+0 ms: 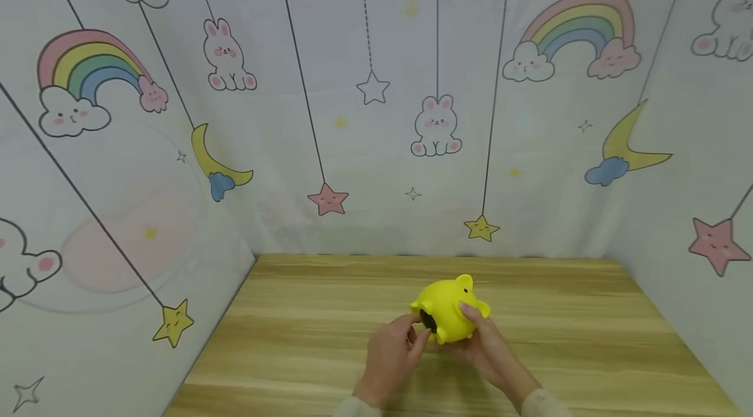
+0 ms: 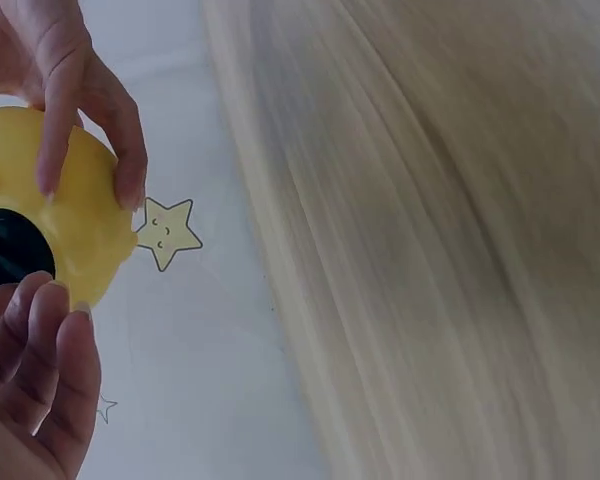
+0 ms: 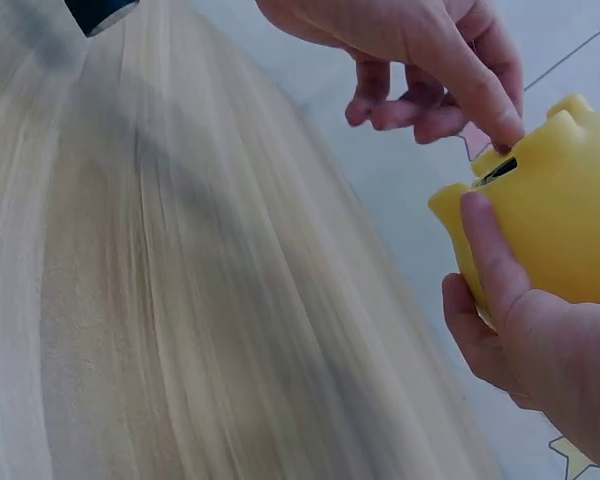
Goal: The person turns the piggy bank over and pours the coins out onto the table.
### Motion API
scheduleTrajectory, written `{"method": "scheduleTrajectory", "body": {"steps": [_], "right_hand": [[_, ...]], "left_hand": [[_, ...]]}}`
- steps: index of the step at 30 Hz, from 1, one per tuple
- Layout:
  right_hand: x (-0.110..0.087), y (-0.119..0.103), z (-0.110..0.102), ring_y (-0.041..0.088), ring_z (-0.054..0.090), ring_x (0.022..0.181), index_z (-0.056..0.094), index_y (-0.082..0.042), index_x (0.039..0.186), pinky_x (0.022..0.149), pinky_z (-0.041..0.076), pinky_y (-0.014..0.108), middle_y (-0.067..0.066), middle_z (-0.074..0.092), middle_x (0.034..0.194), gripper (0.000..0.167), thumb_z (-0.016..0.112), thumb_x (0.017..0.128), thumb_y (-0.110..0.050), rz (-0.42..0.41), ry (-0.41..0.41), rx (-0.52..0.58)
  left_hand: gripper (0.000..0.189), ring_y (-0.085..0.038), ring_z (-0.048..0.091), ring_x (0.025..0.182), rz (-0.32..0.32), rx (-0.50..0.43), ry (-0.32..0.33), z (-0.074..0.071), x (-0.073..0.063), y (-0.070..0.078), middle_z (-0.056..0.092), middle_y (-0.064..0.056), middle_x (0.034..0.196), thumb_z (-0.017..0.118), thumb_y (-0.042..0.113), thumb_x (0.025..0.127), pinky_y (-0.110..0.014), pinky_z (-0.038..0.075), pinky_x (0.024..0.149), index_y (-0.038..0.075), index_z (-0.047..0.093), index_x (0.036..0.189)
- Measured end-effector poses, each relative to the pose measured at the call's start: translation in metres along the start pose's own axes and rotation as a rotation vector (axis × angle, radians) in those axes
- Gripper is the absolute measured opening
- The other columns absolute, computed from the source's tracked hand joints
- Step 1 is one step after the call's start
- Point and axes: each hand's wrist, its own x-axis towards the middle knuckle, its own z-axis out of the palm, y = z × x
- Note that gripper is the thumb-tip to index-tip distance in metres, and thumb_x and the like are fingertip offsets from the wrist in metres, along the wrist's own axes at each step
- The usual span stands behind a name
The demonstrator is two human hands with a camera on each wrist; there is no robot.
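A yellow pig-shaped piggy bank (image 1: pixel 451 312) is held up over the table, tilted so that its underside faces left. My right hand (image 1: pixel 497 355) grips its body from the right, thumb (image 1: pixel 470 312) lying along the side near the ear. On the underside sits a round black plug (image 2: pixel 18 240). My left hand (image 1: pixel 391 351) is at this plug, its fingertips (image 2: pixel 42 285) pinching at the edge. From the right wrist view, a dark gap (image 3: pixel 498 172) shows beside the left thumb (image 3: pixel 500 125), and the other left fingers curl loosely away from the toy.
The wood-grain table (image 1: pixel 294 325) lies beneath both hands. White cloth walls (image 1: pixel 376 162) printed with stars, rabbits and rainbows enclose it at the back and both sides. A dark cylindrical object (image 3: pixel 100 12) cuts into the upper left corner of the right wrist view.
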Motion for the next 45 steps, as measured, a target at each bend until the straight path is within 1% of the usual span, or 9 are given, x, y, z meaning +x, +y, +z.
{"method": "scheduleTrajectory", "body": {"steps": [4,8,12,16,21,29,32,40,45], "right_hand": [[-0.002,0.004,0.003,0.029,0.058,0.109,0.016,-0.005,0.148,0.102,0.042,0.057,0.017,0.044,0.129,0.064,0.047,0.104,-0.038,0.041,-0.052,0.051],[-0.004,0.006,0.005,0.030,0.057,0.112,0.012,-0.009,0.149,0.105,0.038,0.056,0.017,0.041,0.131,0.064,0.043,0.105,-0.042,0.070,-0.087,0.120],[-0.005,0.008,0.009,0.032,0.056,0.115,0.012,-0.014,0.150,0.107,0.036,0.057,0.019,0.037,0.134,0.062,0.044,0.105,-0.042,0.077,-0.080,0.198],[-0.005,0.011,0.013,0.033,0.055,0.116,0.014,-0.018,0.148,0.105,0.039,0.055,0.020,0.032,0.136,0.059,0.046,0.104,-0.042,0.073,-0.060,0.270],[-0.005,0.014,0.017,0.033,0.054,0.116,0.016,-0.021,0.147,0.104,0.040,0.053,0.020,0.029,0.138,0.055,0.044,0.104,-0.042,0.058,-0.055,0.321],[-0.003,0.016,0.020,0.033,0.054,0.117,0.015,-0.021,0.148,0.104,0.039,0.054,0.020,0.029,0.138,0.058,0.046,0.104,-0.043,0.065,-0.065,0.312],[-0.003,0.016,0.021,0.032,0.054,0.116,0.015,-0.020,0.148,0.104,0.040,0.054,0.020,0.030,0.137,0.058,0.044,0.104,-0.043,0.063,-0.068,0.293],[-0.002,0.015,0.018,0.032,0.054,0.117,0.013,-0.018,0.151,0.106,0.037,0.055,0.020,0.027,0.140,0.061,0.044,0.105,-0.044,0.078,-0.052,0.269],[-0.006,0.010,0.010,0.032,0.055,0.115,0.015,-0.019,0.149,0.108,0.034,0.054,0.018,0.025,0.141,0.063,0.044,0.103,-0.049,0.073,0.026,0.304]], "left_hand": [[0.011,0.008,0.041,0.053,0.024,0.006,0.028,0.001,0.000,0.002,0.056,0.012,0.067,0.075,0.018,0.090,-0.007,0.035,0.047,0.009,0.070,0.092],[0.011,0.007,0.045,0.054,0.038,0.027,0.088,0.001,0.000,0.002,0.059,0.009,0.066,0.077,0.016,0.088,-0.007,0.038,0.048,0.008,0.070,0.085],[0.015,0.005,0.047,0.053,0.066,0.081,0.138,0.002,0.000,0.002,0.061,0.006,0.065,0.079,0.015,0.086,-0.008,0.039,0.048,0.009,0.067,0.080],[0.019,0.005,0.043,0.052,0.064,0.112,0.157,0.001,0.003,0.005,0.059,0.006,0.065,0.077,0.014,0.088,-0.008,0.035,0.046,0.010,0.061,0.078],[0.020,0.006,0.037,0.051,0.005,0.074,0.147,0.001,0.005,0.009,0.054,0.008,0.062,0.073,0.012,0.091,-0.008,0.032,0.044,0.011,0.058,0.077],[0.022,0.004,0.038,0.050,-0.179,-0.085,0.089,-0.001,0.003,0.012,0.049,0.011,0.060,0.063,0.012,0.098,-0.012,0.035,0.043,0.012,0.057,0.077],[0.021,0.003,0.040,0.051,-0.194,-0.096,0.071,-0.003,0.003,0.011,0.050,0.010,0.062,0.063,0.013,0.098,-0.013,0.037,0.044,0.012,0.058,0.078],[0.012,0.002,0.048,0.058,-0.050,0.088,0.043,-0.004,0.004,0.007,0.057,0.007,0.071,0.068,0.007,0.091,-0.012,0.041,0.050,0.011,0.061,0.082],[0.013,0.003,0.045,0.056,0.003,0.094,0.049,-0.001,0.009,0.011,0.055,0.008,0.069,0.068,0.010,0.091,-0.009,0.038,0.049,0.012,0.061,0.081]]}}
